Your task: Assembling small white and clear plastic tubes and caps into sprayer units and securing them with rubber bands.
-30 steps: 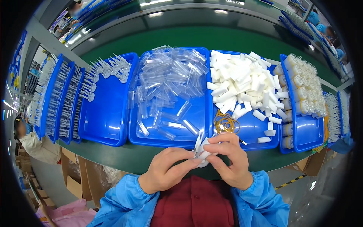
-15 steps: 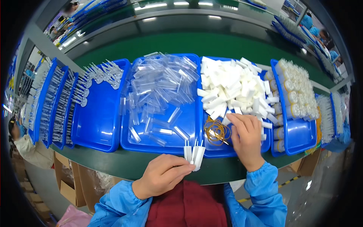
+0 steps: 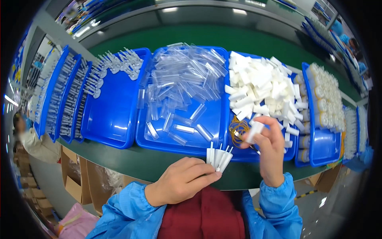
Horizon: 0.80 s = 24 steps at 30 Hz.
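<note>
My left hand (image 3: 185, 177) is closed on a small bunch of white foam pieces (image 3: 219, 157) with thin white sticks poking out of their tops. It hovers over the near table edge. In my right hand (image 3: 270, 149), thumb and fingers pinch a single white foam piece (image 3: 255, 131). That hand is above the near part of a blue tray heaped with white foam pieces (image 3: 262, 85). Tan rubber bands (image 3: 237, 128) lie in the tray beside the right fingers, partly covered by them. A thin dark-and-silver item under the right fingers is too small to name.
Clear plastic sleeves (image 3: 179, 85) fill a middle blue tray (image 3: 159, 141). Left of it, a blue tray (image 3: 105, 123) holds white stemmed parts (image 3: 95, 81); more such trays stack at far left. On the right, stacked trays carry bundled clear-and-white parts (image 3: 324, 99). Cardboard boxes (image 3: 73, 175) stand below.
My right hand has lifted a white foam piece off the heap and drawn it slightly nearer. My left hand keeps its bunch. The whole view has shifted a little.
</note>
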Each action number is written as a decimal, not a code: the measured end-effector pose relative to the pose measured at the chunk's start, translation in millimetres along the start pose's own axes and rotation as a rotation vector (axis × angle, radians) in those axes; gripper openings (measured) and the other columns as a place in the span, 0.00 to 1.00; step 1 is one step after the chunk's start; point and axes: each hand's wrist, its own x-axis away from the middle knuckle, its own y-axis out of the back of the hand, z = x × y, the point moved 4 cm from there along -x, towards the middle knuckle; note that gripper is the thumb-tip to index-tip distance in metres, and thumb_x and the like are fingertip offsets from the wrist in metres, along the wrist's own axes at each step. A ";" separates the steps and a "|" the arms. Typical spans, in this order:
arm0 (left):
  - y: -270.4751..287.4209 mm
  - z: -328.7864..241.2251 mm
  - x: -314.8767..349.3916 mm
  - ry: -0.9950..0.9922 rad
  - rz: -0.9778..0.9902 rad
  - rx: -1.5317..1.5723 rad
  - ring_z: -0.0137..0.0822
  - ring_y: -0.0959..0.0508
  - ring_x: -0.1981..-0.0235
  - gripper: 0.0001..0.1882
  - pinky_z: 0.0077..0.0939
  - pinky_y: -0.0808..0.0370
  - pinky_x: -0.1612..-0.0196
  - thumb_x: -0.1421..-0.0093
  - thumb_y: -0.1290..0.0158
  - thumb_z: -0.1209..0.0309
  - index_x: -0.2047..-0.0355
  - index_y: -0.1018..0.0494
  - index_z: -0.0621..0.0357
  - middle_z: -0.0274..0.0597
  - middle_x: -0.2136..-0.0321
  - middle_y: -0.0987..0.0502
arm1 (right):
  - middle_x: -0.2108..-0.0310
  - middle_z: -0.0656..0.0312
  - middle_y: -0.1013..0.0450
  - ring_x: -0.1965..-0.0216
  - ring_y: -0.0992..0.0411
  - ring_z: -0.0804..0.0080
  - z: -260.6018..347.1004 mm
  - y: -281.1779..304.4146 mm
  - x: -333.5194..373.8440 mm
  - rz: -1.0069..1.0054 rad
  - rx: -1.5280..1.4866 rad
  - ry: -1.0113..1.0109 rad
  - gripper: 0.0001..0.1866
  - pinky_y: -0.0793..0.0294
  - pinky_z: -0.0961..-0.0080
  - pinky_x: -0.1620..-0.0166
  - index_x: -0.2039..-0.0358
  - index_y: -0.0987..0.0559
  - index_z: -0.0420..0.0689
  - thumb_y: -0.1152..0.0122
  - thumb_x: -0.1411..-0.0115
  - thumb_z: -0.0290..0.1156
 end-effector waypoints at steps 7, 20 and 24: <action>2.1 -6.4 -10.9 -0.044 0.049 -0.044 0.36 0.23 0.65 0.21 0.28 0.23 0.64 0.55 0.37 0.80 0.57 0.17 0.56 0.36 0.60 0.19 | 0.60 0.49 0.19 0.56 0.20 0.67 -7.8 -30.4 15.7 0.177 0.100 0.045 0.16 0.22 0.72 0.50 0.44 0.33 0.40 0.46 0.29 0.28; 1.6 -3.0 -1.8 -0.057 -0.036 -0.089 0.39 0.22 0.65 0.22 0.30 0.23 0.64 0.57 0.33 0.81 0.58 0.18 0.55 0.40 0.59 0.20 | 0.49 0.52 0.29 0.48 0.27 0.66 -21.4 -32.6 34.5 0.200 0.224 0.369 0.13 0.17 0.76 0.53 0.51 0.25 0.37 0.37 0.36 0.20; -4.7 7.2 6.6 -0.025 -0.256 -0.012 0.41 0.19 0.63 0.23 0.31 0.23 0.64 0.55 0.29 0.78 0.57 0.21 0.55 0.43 0.56 0.20 | 0.49 0.51 0.29 0.50 0.28 0.65 -26.9 -37.9 45.1 0.136 0.224 0.500 0.16 0.20 0.77 0.55 0.49 0.25 0.38 0.35 0.37 0.20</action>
